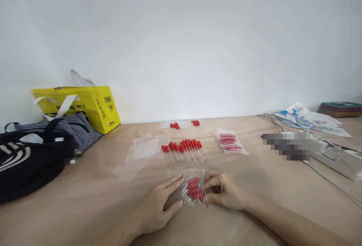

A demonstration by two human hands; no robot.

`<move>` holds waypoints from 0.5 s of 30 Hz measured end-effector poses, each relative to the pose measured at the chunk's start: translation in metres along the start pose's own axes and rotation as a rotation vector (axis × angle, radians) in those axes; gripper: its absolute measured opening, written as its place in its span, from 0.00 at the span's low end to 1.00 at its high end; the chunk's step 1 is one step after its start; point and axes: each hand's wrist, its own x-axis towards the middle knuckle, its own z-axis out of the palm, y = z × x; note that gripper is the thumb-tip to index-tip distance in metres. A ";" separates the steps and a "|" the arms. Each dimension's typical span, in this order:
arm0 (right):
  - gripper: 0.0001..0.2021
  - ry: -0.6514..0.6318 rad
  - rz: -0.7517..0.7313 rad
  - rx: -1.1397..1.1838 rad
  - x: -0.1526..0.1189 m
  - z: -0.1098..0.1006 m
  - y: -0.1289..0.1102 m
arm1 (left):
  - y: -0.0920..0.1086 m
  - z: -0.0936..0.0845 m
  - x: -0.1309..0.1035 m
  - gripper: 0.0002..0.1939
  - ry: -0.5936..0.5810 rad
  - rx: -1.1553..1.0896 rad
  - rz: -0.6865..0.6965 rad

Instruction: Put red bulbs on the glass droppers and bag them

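A clear zip bag point(201, 174) lies on the table in front of me, with several red rubber bulbs point(193, 187) showing inside. My left hand point(160, 202) rests over its left end, fingers and thumb stretched apart. At the right end, where a red seal line runs, my right hand point(226, 192) has its thumb and fingers closed on the bag's edge. Just beyond the bag lies a row of thin droppers point(186, 153) with red bulb tops. Left of the row are flat, clear zip bags point(141, 153), overlapping one another.
Filled zip bags point(230, 141) with red pieces lie to the right; another bag point(185, 124) is near the wall. A yellow bag point(109, 106) and a black bag point(31, 163) stand left. A power strip point(336, 159) with cables, and papers point(313, 119), lie right.
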 end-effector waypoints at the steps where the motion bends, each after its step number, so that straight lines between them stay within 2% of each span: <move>1: 0.08 0.014 0.015 -0.027 0.000 0.001 0.000 | 0.000 -0.001 0.000 0.27 0.004 -0.003 -0.009; 8: 0.06 0.102 0.097 -0.158 0.005 0.007 0.005 | 0.003 -0.008 0.001 0.22 0.041 0.004 -0.070; 15: 0.09 0.242 0.304 -0.379 0.011 0.014 0.003 | 0.004 -0.006 0.004 0.24 0.054 0.048 -0.087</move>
